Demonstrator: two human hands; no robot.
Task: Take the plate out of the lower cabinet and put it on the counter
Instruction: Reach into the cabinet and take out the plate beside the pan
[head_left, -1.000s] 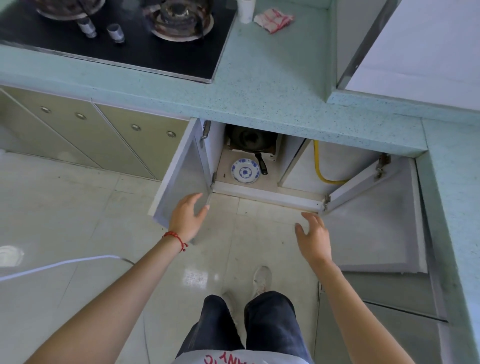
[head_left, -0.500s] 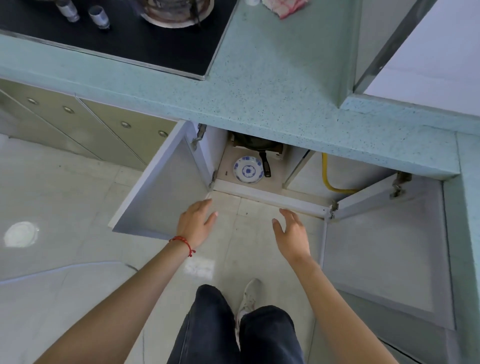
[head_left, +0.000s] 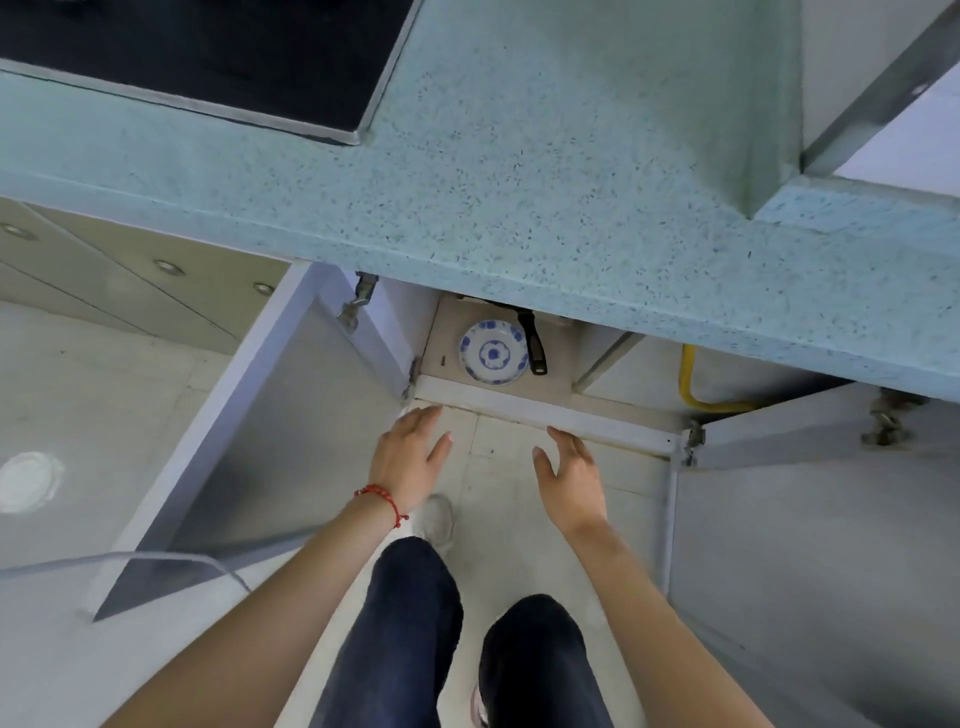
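A white plate with a blue flower pattern (head_left: 493, 352) lies flat on the floor of the open lower cabinet (head_left: 519, 400), just behind its front sill. My left hand (head_left: 408, 457), with a red string at the wrist, hovers open in front of the sill, below and left of the plate. My right hand (head_left: 569, 473) is open too, fingers spread, just short of the sill and to the plate's lower right. Neither hand touches the plate. The speckled teal counter (head_left: 519, 208) overhangs the cabinet.
A black pan handle (head_left: 535, 343) lies right beside the plate. Both cabinet doors stand open: the left door (head_left: 249, 441) and the right door (head_left: 805, 519). A yellow hose (head_left: 691, 384) runs in the right compartment. A black cooktop (head_left: 208, 52) sits in the counter.
Both hands have moved forward toward the cabinet sill and closer together. The view has come nearer and lower, so the cabinet opening looks larger.
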